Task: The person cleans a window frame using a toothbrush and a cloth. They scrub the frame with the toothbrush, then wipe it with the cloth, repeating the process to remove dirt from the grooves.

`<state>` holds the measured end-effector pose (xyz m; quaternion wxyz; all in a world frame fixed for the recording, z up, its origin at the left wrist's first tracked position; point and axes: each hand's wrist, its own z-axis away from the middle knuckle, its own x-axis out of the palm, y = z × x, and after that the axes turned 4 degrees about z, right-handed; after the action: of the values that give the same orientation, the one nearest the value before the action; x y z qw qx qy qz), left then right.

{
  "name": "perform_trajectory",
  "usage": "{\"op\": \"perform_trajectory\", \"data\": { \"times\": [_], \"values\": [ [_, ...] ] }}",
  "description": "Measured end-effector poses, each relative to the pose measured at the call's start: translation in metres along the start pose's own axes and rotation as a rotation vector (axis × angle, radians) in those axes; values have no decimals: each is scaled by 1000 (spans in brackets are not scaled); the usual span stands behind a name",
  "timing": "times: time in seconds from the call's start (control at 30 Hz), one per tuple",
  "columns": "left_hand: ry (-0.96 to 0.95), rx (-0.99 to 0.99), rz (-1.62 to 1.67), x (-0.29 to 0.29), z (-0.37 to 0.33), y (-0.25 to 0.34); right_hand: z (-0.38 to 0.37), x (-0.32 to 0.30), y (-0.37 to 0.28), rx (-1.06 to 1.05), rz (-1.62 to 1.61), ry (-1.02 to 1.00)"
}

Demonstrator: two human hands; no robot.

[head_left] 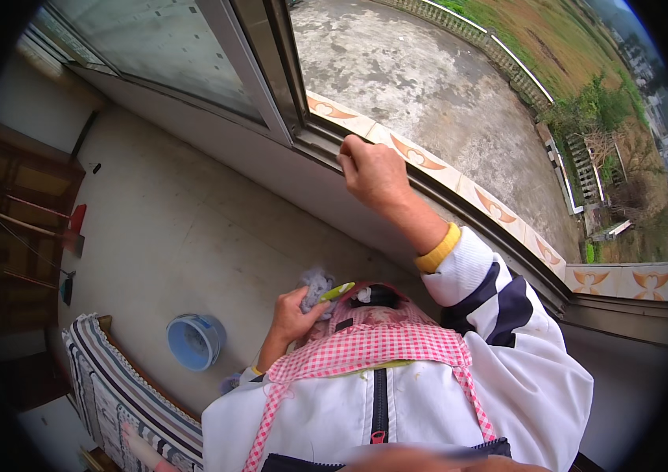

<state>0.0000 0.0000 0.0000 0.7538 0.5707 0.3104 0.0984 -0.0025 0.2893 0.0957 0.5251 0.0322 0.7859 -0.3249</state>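
Note:
My right hand (377,169) rests at the window's lower track (322,148), beside the end of the sliding sash. Its fingers are curled closed, and whatever they may grip is hidden. Low in front of my body, my left hand (293,316) is closed around a grey, fluffy rag-like bundle (317,288). A lime-green handle-like piece (337,292) juts from beside that bundle toward my pink checked apron (385,344). The apron's front gapes, with something dark and something white inside.
The sliding glass sash (169,55) stands to the left of the opening. Patterned tiles (417,153) line the outer sill. A blue bucket (191,344) stands on the floor, near a striped-cloth-covered piece of furniture (114,385), where another person's arm (143,450) shows. Long-handled tools (35,228) lie farther left.

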Motion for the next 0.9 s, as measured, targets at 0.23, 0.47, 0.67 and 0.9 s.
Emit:
{"op": "perform_trajectory", "data": {
  "times": [0.23,0.47,0.67,0.9],
  "values": [
    [39,-36,-33,5,-5,-2,78,-61,31,10,283,-83],
    [91,-36,-27,0,-3,5,154,-160,49,302,-82,-5],
    [-26,26,-81,-6,-28,10,96,-94,35,76,37,173],
    [-320,108,-166,-40,-84,-5,8,-27,7,120,129,131]
  ]
}}
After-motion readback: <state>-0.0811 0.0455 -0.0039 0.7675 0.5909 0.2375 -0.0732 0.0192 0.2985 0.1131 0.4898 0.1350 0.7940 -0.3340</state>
